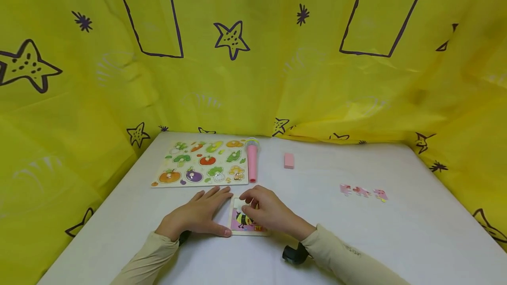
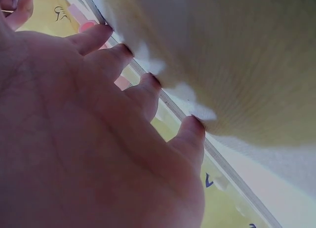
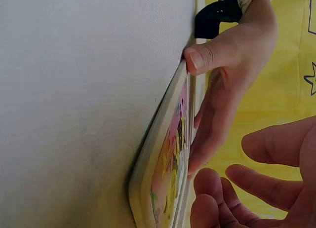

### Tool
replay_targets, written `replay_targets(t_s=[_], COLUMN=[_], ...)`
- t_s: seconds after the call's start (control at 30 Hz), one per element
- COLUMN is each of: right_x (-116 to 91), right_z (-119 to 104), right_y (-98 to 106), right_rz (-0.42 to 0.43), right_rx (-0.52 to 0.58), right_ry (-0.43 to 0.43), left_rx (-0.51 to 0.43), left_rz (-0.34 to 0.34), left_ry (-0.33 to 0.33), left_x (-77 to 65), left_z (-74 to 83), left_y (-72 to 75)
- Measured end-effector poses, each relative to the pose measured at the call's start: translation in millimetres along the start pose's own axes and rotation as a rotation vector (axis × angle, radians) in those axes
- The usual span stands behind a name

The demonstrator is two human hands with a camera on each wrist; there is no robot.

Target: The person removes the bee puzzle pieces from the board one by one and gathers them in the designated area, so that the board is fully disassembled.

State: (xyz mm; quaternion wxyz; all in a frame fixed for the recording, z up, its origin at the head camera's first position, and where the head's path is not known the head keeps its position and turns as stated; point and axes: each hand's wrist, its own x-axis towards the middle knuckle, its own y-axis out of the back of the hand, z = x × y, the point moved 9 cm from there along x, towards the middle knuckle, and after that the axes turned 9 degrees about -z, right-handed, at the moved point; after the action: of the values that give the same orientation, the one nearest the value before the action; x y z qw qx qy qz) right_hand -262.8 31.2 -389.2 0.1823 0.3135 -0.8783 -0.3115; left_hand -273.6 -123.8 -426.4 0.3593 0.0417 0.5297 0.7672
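A small square jigsaw puzzle with a pale wooden frame and a bee picture lies flat in front of the person. The left hand rests beside it with fingers extended. Its thumb touches the frame's near left corner, and its fingers reach along the left side. Over the puzzle's right part hovers the right hand, fingers loosely bent, hiding some of the picture. In the right wrist view, the right hand's fingers and thumb stand apart with nothing between them, close to the puzzle frame.
Several loose pink puzzle pieces lie to the right. Behind the hands are a vegetable peg board, a pink toy microphone and a pink block. A yellow patterned curtain surrounds the white table.
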Motion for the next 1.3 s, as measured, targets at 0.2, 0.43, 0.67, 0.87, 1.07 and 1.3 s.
replay_targets(t_s=[0.2,0.43,0.67,0.87,1.07,1.3], right_x=[3.7,9.4,12.7,15.5,16.7,21.3], right_z=[-0.2,3.5,3.0,-1.3,-2.7,-3.7], right_y=[-6.0,-10.6,-17.5,-25.5,-29.0,-30.5], right_rz=[-0.016,-0.039,-0.088,-0.143,-0.160,-0.206], right_rx=[-0.003,-0.037,-0.108,-0.199,-0.235,-0.274], right_ry=[-0.008,-0.027,-0.027,-0.076,-0.089,-0.106], left_rx=[-0.018,-0.028,-0.025,-0.022,-0.016,-0.021], left_rz=[0.010,0.019,0.023,0.014,0.014,0.011], left_ry=[-0.019,-0.011,-0.017,0.003,0.002,0.017], left_x=[-1.5,-0.5,1.6,0.2,-1.1,-1.0], left_z=[3.8,3.1,0.3,-0.1,1.2,0.0], left_y=[1.5,3.0,0.9,2.6,2.5,2.2])
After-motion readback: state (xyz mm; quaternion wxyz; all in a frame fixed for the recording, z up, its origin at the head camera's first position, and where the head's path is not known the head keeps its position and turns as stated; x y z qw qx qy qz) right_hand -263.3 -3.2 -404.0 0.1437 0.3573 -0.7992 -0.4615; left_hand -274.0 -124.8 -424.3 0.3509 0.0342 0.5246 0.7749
